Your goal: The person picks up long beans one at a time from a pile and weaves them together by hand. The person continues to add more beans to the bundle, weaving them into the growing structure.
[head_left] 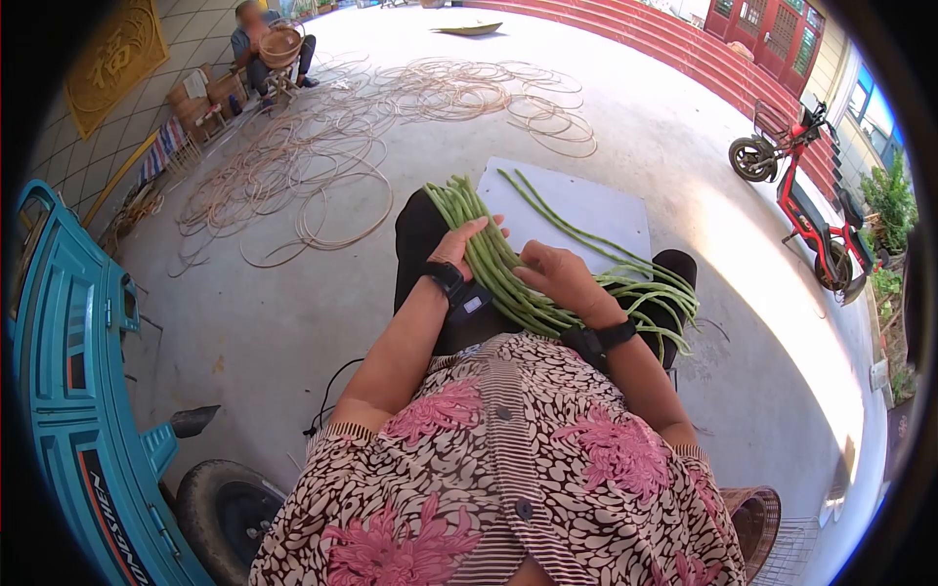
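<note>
Long beans (pixel 508 283) across my lap, centre of frame, the bundle's long axis running from upper left, tips near the top of my knee, down to lower right where the ends curl off past my thigh. My left hand (pixel 459 244) lies flat on the upper-left part of the bundle, fingers spread and loose, not clamped. My right hand (pixel 559 278) sits just to the right of it, fingers curled over the middle of the bundle, pinning the pods, a light grip as far as I can tell. Both hands are touching the beans; the right is nearer the tangled end. A couple of loose pods (pixel 576 230) lie apart on the white sheet (pixel 596 200) just above the hands. Ground is bare concrete (pixel 293 322), sunlit. Cane hoops (pixel 322 166) are spread upper left, w/ another person (pixel 269 49) seated beyond them. Red scooter (pixel 811 195) far right, blue vehicle (pixel 68 371) at left edge.
</note>
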